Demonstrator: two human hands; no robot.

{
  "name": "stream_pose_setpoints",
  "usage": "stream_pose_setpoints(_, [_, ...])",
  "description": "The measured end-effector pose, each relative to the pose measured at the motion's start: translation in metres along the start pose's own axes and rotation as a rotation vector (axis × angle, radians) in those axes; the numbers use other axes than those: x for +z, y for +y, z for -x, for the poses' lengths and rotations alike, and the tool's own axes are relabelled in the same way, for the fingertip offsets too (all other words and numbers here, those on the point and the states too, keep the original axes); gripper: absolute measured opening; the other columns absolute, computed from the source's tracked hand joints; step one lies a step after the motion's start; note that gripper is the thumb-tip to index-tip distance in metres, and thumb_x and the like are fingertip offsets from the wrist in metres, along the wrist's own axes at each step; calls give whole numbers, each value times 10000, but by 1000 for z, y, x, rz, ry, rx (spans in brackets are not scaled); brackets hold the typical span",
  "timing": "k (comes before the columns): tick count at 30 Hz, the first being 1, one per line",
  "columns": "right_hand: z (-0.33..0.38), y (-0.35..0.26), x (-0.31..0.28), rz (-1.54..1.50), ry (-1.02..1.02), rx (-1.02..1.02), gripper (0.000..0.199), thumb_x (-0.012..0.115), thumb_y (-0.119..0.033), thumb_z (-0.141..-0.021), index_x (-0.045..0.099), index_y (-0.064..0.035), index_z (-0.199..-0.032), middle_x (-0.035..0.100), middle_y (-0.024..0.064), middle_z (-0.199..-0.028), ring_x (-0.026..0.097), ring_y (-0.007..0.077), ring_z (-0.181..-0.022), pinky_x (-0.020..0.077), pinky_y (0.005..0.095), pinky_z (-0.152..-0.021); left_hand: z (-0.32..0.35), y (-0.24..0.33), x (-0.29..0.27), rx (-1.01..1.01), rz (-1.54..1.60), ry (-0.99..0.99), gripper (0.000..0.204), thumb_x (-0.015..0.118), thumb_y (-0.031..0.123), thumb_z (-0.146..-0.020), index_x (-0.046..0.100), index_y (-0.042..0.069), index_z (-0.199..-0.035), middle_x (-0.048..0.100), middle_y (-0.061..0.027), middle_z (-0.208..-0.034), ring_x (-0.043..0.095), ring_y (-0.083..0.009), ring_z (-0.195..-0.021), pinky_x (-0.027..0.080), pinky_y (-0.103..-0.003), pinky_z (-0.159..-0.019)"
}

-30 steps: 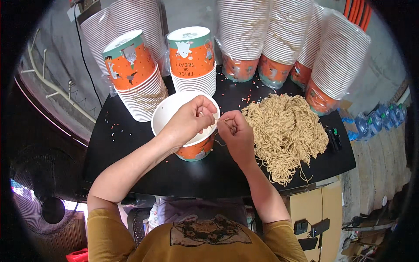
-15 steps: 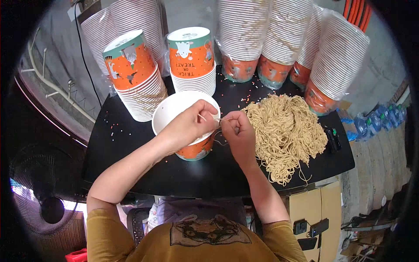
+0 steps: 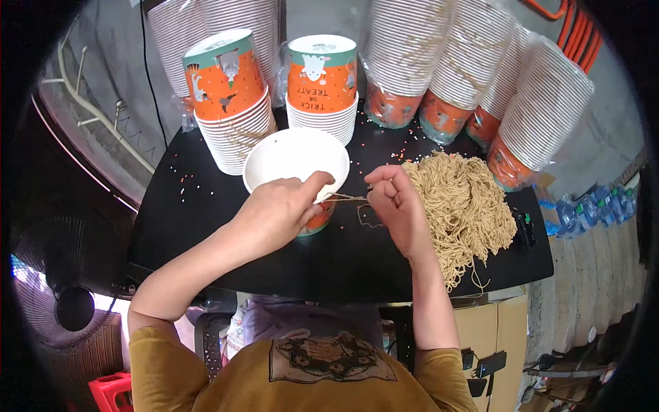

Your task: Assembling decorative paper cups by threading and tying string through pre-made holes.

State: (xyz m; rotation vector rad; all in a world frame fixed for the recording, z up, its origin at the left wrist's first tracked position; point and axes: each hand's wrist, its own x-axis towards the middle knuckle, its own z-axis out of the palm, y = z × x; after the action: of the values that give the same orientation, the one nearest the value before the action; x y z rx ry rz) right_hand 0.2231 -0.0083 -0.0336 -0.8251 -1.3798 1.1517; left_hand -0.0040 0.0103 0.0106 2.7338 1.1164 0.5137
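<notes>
An orange paper cup with a white inside (image 3: 295,159) stands on the black table (image 3: 206,220). My left hand (image 3: 278,211) grips its near rim and side. My right hand (image 3: 395,206) is beside the cup, fingers pinched on a thin strand of noodles (image 3: 350,199) that stretches toward the cup. A big heap of dry tan noodles (image 3: 463,206) lies just right of my right hand.
Two open stacks of orange and white cups (image 3: 230,103) (image 3: 322,86) stand behind the held cup. Several wrapped cup stacks (image 3: 480,75) lean along the table's back and right. Small coloured bits are scattered on the table. A fan (image 3: 48,302) sits at lower left.
My left hand has slid from over the cup's mouth down to its near rim. My right hand has drawn back a little toward the noodle heap with a strand.
</notes>
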Motion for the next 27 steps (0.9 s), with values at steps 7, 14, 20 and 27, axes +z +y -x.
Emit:
stream_pose_setpoints(7, [-9, -27, 27, -281, -40, 174, 181, 538, -26, -915, 508, -67, -1089, 449, -72, -725, 397, 18, -618, 281, 181, -512, 25, -8, -21, 102, 47, -46, 394, 617, 120, -893, 470, 74, -1255, 630, -152, -833, 652, -355, -824, 512, -452, -712])
stream_pose_setpoints(14, [-22, -46, 52, 59, -129, 166, 200, 573, -61, -917, 494, -61, -1100, 503, -44, -732, 481, 36, -643, 365, 198, -549, 35, -27, -23, 123, 137, -13, 395, 622, 107, -891, 484, 77, -1260, 621, -163, -965, 647, -318, -906, 520, -413, -749])
stream_pose_setpoints(20, [-29, -55, 62, 164, -272, 113, 193, 570, -82, -926, 494, -48, -1101, 534, -31, -743, 515, 35, -681, 415, 209, -593, 39, -15, 0, -30, 531, 254, 274, 630, 155, -908, 566, 54, -1155, 609, -119, -979, 623, -263, -943, 498, -364, -779])
stream_pose_setpoints(27, [-39, -46, 67, 146, -291, 9, 171, 549, -79, -929, 502, -34, -1087, 551, -22, -740, 529, 37, -695, 431, 210, -614, 30, -4, 8, -121, 600, 376, 138, 633, 150, -907, 666, 30, -968, 613, -98, -898, 629, -267, -879, 492, -362, -761])
